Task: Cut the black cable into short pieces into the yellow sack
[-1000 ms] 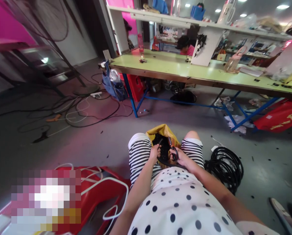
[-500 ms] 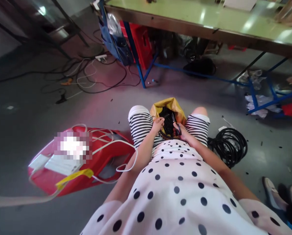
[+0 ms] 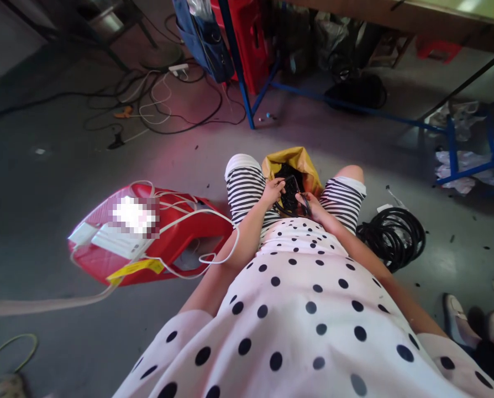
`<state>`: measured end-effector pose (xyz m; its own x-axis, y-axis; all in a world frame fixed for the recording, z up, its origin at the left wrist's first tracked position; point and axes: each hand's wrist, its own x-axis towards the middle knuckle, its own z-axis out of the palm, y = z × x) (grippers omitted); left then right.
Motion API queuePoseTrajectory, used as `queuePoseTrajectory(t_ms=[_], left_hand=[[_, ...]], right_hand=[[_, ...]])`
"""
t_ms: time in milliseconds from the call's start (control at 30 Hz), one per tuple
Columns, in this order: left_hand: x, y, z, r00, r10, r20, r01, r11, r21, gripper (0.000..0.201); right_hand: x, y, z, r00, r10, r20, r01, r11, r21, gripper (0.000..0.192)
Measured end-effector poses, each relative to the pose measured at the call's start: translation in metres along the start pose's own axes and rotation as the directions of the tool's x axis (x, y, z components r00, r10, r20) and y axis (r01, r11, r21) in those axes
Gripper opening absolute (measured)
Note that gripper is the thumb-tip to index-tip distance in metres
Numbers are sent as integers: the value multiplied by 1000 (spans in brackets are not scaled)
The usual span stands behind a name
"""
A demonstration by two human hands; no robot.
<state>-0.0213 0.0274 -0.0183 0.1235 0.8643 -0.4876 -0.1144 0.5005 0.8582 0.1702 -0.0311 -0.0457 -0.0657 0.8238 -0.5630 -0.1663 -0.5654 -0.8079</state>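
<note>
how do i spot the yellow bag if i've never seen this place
Find the striped trousers mid-view. Between their legs, by the left hand and right hand, is the open yellow bag. Its yellow colour sets it apart from the blue bag by the table leg.

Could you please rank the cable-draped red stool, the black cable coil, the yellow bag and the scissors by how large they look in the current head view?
1. Red stool, largest
2. Black cable coil and yellow bag, too alike to rank
3. Scissors, in the right hand, smallest
</note>
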Motion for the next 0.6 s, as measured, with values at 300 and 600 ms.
queuePoseTrajectory(t_ms=[300,600], left_hand=[[0,1,5,1000,22,12,-23,995,100,12],[-3,3,9,1000,15,26,-18,991,129,16]], right_hand=[[0,0,-1,999,-34,25,35,998,-51,76],[-1,0,-4,998,-44,35,46,996,-74,72]])
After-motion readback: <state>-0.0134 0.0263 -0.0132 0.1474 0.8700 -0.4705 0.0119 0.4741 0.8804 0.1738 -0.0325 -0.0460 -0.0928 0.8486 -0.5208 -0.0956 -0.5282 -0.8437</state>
